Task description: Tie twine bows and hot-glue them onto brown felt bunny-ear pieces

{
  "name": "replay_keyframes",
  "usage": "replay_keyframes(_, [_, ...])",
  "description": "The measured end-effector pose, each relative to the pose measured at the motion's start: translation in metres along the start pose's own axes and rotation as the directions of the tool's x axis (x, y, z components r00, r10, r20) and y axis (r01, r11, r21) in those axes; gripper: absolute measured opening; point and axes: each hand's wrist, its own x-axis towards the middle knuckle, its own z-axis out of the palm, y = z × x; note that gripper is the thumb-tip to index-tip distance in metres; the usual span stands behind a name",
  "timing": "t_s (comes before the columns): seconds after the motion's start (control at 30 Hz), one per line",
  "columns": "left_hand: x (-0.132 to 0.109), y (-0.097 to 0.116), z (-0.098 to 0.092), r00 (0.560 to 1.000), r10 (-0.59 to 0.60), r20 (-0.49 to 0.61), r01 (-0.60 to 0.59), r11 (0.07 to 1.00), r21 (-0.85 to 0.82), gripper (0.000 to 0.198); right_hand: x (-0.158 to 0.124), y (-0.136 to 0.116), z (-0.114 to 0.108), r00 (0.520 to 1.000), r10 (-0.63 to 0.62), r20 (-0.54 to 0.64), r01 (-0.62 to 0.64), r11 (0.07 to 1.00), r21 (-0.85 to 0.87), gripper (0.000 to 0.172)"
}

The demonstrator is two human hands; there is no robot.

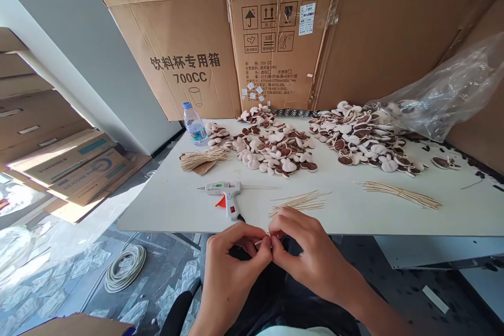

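Both hands meet below the table's front edge, fingertips pinched together. My left hand [236, 257] is closed on something small and pale that I cannot make out. My right hand [305, 247] pinches at the same spot, its fingertips touching those of the left; what it holds is hidden. Just beyond them, loose thin sticks [301, 202] lie on the white table [338, 215]. A white glue gun [226, 191] with a red trigger lies to their left, a glue stick out of its back. Farther back are heaps of brown and pale plush pieces [275, 149].
A second plush heap [366, 139] lies back right beside clear plastic film [444, 92]. Stick bundles [405, 194] [202, 159] lie right and left. A water bottle [195, 126] stands back left. Cardboard [283, 52] walls the back. Coiled cable [126, 269] lies on the floor.
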Motion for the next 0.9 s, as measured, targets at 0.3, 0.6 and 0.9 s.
replay_keyframes(0.3, [0.010,-0.011,-0.001,0.973,-0.186,0.138,0.218,0.938,-0.270,0.015,0.001,-0.003,0.002,0.997,0.078,0.014,-0.079,0.989,0.128,0.024])
replay_keyframes(0.6, [0.008,-0.006,0.002,0.911,-0.306,0.276,0.406,0.777,-0.480,0.015,0.001,-0.010,0.002,0.969,0.233,0.078,-0.245,0.895,0.374,0.019])
replay_keyframes(0.9, [0.007,-0.006,-0.001,0.964,-0.205,0.171,0.258,0.881,-0.396,0.020,-0.001,-0.007,-0.001,0.967,0.239,0.082,-0.249,0.842,0.478,0.012])
